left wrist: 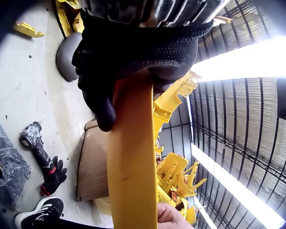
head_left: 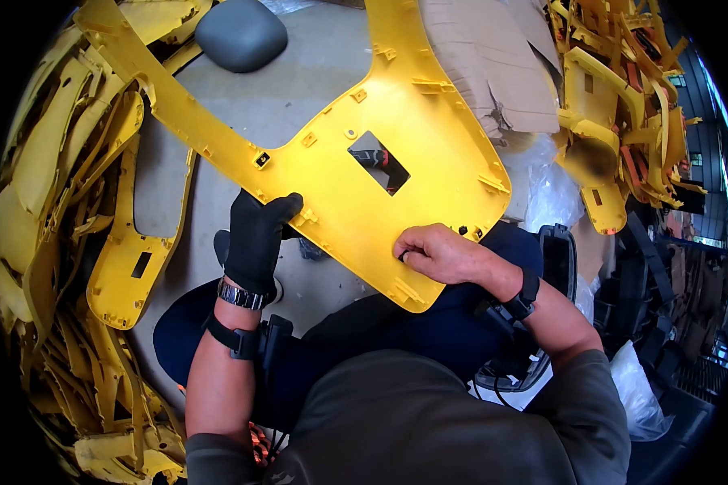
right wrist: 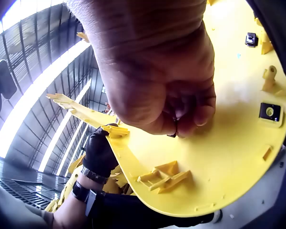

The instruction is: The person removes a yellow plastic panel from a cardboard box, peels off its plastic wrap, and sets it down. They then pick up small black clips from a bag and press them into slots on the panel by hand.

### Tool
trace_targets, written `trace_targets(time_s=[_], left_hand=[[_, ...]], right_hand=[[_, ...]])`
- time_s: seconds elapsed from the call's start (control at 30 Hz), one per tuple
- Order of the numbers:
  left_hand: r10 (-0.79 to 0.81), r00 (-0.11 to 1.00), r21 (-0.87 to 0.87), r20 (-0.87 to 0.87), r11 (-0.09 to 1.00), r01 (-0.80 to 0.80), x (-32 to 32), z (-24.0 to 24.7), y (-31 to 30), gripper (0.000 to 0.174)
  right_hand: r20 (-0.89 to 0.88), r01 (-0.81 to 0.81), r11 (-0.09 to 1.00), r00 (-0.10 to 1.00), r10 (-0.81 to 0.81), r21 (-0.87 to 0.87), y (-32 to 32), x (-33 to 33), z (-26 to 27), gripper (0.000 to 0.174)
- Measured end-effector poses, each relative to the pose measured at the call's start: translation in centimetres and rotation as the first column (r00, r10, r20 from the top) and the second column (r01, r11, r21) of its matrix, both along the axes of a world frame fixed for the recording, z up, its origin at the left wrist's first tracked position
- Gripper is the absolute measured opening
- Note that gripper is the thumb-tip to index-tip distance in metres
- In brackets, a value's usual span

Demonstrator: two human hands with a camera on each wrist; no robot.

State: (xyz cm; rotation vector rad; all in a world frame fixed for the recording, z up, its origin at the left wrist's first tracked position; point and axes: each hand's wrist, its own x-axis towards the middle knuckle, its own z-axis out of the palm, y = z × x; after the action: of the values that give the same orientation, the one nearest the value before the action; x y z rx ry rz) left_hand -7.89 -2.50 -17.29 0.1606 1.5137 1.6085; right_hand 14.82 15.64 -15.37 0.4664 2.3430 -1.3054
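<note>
A large yellow plastic panel [head_left: 332,178] with a rectangular cutout lies tilted above the person's lap, its ribbed side up. The left hand [head_left: 260,234], in a black glove, grips its near left edge; the left wrist view shows thumb and fingers on either side of that edge. Over the panel's lower right part, the bare right hand [head_left: 441,255] has curled fingers and pinches a small black piece [right wrist: 173,134], mostly hidden by the fingers. Black clips [right wrist: 269,112] sit on the panel's tabs near the right hand, and another clip [head_left: 261,159] sits on the left arm.
Yellow panels are piled at the left [head_left: 48,186] and right. On the floor are a grey rounded part [head_left: 241,34], a cordless drill [left wrist: 35,138], a black glove [left wrist: 55,176] and clear plastic wrap [left wrist: 7,162]. Flattened cardboard [head_left: 485,65] lies beyond the panel's right side.
</note>
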Motion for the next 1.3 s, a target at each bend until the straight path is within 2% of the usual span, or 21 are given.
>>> trace_targets(time_s=[0.13,0.23,0.3,0.4,0.5,0.6,0.7,0.9,1.0,1.1,1.17,1.23,1.27,1.3], left_hand=[[-0.008,1.0,0.019,-0.013,1.0,0.008,0.1,0.1,0.0,0.038],[-0.023,1.0,0.035,-0.009,0.999,0.024,-0.1,-0.1,0.0,0.04],[-0.016,0.999,0.103,0.032,0.995,0.013,0.2,0.4,0.1,0.041],[-0.06,0.998,0.044,-0.018,0.997,0.061,-0.1,-0.1,-0.3,0.042],[-0.023,0.999,0.084,-0.028,0.996,0.025,0.0,-0.2,-0.2,0.037],[-0.014,1.0,0.069,-0.007,0.998,0.014,-0.1,0.0,-0.4,0.037],[-0.025,0.999,0.05,-0.025,0.998,0.026,-0.2,0.2,-0.4,0.036],[-0.03,0.999,0.051,-0.03,0.998,0.032,-0.1,-0.3,-0.5,0.035],[-0.018,1.0,0.066,-0.023,0.998,0.02,0.0,-0.1,-0.5,0.035],[-0.037,0.998,0.121,0.059,0.992,0.029,0.0,0.4,-0.4,0.038],[0.008,1.0,0.117,-0.014,0.993,-0.007,0.1,-0.3,-0.4,0.042],[0.025,0.998,0.133,-0.064,0.991,-0.016,0.1,-1.5,-0.4,0.051],[0.01,0.983,0.134,-0.186,0.991,0.016,-0.1,-2.0,-0.3,0.054],[0.068,0.97,0.218,-0.235,0.976,-0.016,0.2,-2.4,-0.2,0.048]], right_hand=[[-0.099,-0.012,1.0,0.995,0.013,0.008,-0.1,0.0,-0.1,0.015],[-0.27,0.185,0.968,0.936,-0.227,-0.172,-0.2,-2.3,1.2,0.016],[-0.327,0.215,0.952,0.903,-0.279,-0.219,-0.8,-4.4,1.6,0.017],[-0.374,0.254,0.913,0.851,-0.368,-0.319,-2.0,-7.5,1.6,0.015],[-0.395,0.252,0.919,0.844,-0.362,-0.305,-2.3,-9.8,1.2,0.014],[-0.388,0.271,0.893,0.827,-0.407,-0.36,-3.0,-10.8,0.4,0.014],[-0.274,0.332,0.831,0.833,-0.48,-0.446,-3.4,-11.3,0.6,0.014],[-0.262,0.339,0.784,0.81,-0.524,-0.519,-3.4,-11.3,-0.5,0.016],[-0.209,0.365,0.71,0.786,-0.582,-0.602,-3.7,-11.4,-0.6,0.015],[-0.114,0.366,0.608,0.787,-0.606,-0.705,-3.6,-11.3,-1.3,0.016],[-0.138,0.352,0.61,0.78,-0.61,-0.71,-3.7,-11.4,-1.5,0.016],[-0.145,0.39,0.67,0.789,-0.596,-0.632,-3.7,-11.6,-1.7,0.017],[-0.154,0.392,0.691,0.795,-0.587,-0.608,-3.7,-11.8,-1.7,0.018],[-0.167,0.379,0.696,0.797,-0.58,-0.61,-3.7,-11.8,-1.6,0.019]])
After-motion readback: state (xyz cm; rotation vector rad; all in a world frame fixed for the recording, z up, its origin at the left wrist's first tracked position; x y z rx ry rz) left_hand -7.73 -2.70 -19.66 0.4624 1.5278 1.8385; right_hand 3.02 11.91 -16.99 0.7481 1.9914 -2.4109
